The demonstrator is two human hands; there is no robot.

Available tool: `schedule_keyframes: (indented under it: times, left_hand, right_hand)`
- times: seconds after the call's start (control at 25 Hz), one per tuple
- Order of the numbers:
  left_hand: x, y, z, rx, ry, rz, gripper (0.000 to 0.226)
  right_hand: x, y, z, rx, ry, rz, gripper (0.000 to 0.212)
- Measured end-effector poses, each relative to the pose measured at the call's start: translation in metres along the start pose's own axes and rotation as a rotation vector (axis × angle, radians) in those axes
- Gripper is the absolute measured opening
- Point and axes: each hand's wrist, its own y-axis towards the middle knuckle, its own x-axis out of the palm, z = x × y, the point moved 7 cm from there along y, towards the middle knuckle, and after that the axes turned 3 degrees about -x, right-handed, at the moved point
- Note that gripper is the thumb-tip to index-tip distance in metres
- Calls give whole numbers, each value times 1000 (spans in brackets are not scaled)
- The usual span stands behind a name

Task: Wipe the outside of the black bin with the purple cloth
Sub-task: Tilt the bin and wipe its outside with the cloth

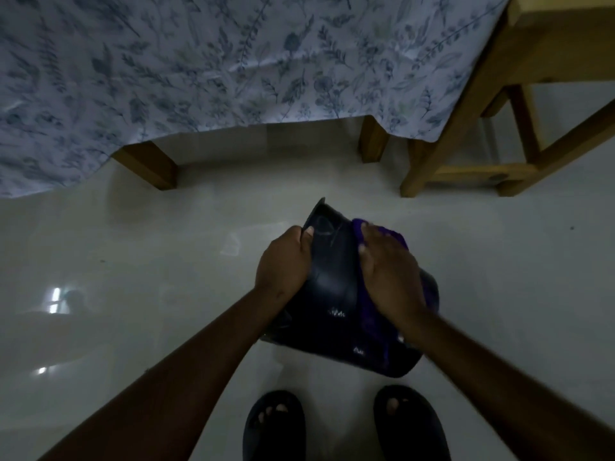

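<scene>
The black bin [334, 294] is held tilted above the pale floor, its rim pointing away from me toward the table. My left hand [283, 264] grips the bin's left side near the rim, thumb on the outer wall. My right hand [389, 277] presses the purple cloth [382, 227] flat against the bin's right outer side. The cloth shows past my fingertips and again below my wrist. Much of the bin's right side is hidden under the hand and cloth.
A table draped in a blue floral cloth [233, 68] stands ahead, wooden legs [149, 164] showing below it. A wooden chair frame [499, 134] is at the right. My feet in dark slippers [276, 424] are just below the bin on the glossy tiled floor [133, 261].
</scene>
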Motion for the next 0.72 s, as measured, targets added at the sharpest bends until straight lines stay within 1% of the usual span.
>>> schedule_keyframes:
  times: [0.08, 0.16, 0.24, 0.32, 0.4, 0.48, 0.56, 0.6, 0.68, 0.72]
  left_hand:
    - [1, 12, 8, -4, 8, -10, 40]
    - [-2, 13, 13, 14, -129, -24, 31]
    - [-3, -8, 6, 58, -240, -50, 24]
    - [-5, -34, -5, 76, -229, -51, 24]
    - [-8, -37, -10, 36, -199, -24, 24]
    - [-7, -18, 1, 12, -143, -19, 28]
    - [-3, -5, 10, -7, -86, 8, 31]
    - [-1, -4, 11, -11, -63, 39, 31]
    - [1, -10, 7, -43, -74, 68, 31]
    - [2, -12, 5, -52, -87, 62, 31]
  right_hand:
    - [10, -53, -24, -156, -119, 14, 56]
    - [12, -52, -19, -236, -163, 15, 55]
    - [0, -14, -3, -204, -154, 33, 55]
    - [-10, 20, 9, -157, -94, 29, 60]
    - [-8, 14, 14, -118, -62, 41, 63]
    - [0, -25, 13, -104, -120, 62, 57]
    - [11, -72, 1, -165, -201, 63, 55]
    - [15, -83, -5, -199, -224, 64, 55]
    - [12, -55, -15, -277, -225, 49, 55]
    - [8, -28, -15, -255, -188, 17, 54]
